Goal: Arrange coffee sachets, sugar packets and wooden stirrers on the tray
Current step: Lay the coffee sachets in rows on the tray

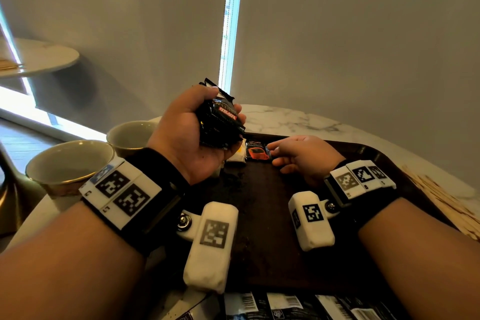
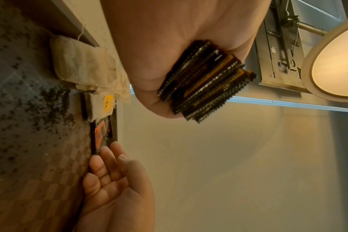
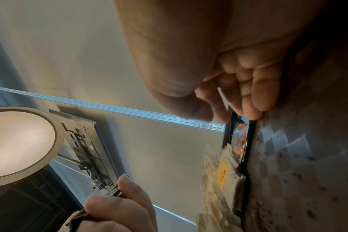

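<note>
Tray [image 1: 363, 153]: dark, on marble tabletop [image 1: 285, 117], strewn with dark crumbs. Coffee sachets [image 1: 220, 119]: a stack gripped in the raised left hand [image 1: 187, 138]; one sachet [image 1: 257, 153] lies flat at the tray's far edge, the right hand [image 1: 304, 156], fingers relaxed, touching it. Step judged: laying sachets out singly; next, draw another from the stack and set it beside. Tea bags [image 1: 237, 157] crowd the left of that spot. Cups [image 1: 70, 163], wooden stirrers [image 1: 441, 200] lie off-tray.

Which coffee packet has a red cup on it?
The single coffee sachet lying flat on the tray by the right hand. The others are bunched in the left hand.
</note>
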A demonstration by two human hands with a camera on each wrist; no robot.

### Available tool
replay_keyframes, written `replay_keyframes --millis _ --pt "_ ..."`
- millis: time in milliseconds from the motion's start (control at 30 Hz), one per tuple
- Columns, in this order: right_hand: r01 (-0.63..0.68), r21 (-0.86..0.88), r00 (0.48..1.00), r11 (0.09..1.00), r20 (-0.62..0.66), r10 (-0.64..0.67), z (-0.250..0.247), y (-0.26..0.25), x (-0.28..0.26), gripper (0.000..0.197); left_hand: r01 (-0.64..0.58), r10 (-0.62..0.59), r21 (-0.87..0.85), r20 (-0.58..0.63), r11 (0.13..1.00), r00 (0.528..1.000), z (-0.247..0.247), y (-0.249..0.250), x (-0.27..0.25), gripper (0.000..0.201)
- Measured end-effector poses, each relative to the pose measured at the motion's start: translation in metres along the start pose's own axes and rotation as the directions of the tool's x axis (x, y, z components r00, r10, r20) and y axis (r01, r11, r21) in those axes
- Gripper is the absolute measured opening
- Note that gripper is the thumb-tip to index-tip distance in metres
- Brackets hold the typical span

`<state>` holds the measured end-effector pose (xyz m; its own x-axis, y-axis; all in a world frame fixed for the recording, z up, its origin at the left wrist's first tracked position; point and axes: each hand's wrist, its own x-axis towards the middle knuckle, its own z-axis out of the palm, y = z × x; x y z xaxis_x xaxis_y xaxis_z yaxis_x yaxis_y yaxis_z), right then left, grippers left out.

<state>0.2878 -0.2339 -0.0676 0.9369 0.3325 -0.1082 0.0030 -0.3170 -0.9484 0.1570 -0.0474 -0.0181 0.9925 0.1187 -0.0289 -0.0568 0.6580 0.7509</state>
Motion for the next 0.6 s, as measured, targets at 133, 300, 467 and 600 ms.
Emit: replay_keyframes --millis 133,300,467,600 --pt "0.000 0.015 1.000 1.000 -0.008 0.000 0.001 0.000 -0.001 0.016 -0.004 0.004 -0.020 0.022 1.000 1.000 -0.001 -0.001 0.002 0.053" --pt "0.147 0.049 0.985 0.988 -0.096 -0.142 0.001 -0.006 -0.008 0.017 0.017 -0.017 -0.007 0.027 1.000 0.999 0.001 -0.005 0.001 0.055" --pt "0.443 0.100 0.894 0.891 0.025 -0.447 0.008 -0.020 -0.024 0.046 0.078 -0.080 0.036 0.074 0.996 0.994 0.004 -0.011 -0.001 0.032" --pt "0.499 0.153 0.847 0.853 0.122 -0.517 0.018 -0.026 -0.033 0.050 0.114 -0.120 0.056 0.114 0.992 0.986 0.004 -0.016 -0.003 0.030"
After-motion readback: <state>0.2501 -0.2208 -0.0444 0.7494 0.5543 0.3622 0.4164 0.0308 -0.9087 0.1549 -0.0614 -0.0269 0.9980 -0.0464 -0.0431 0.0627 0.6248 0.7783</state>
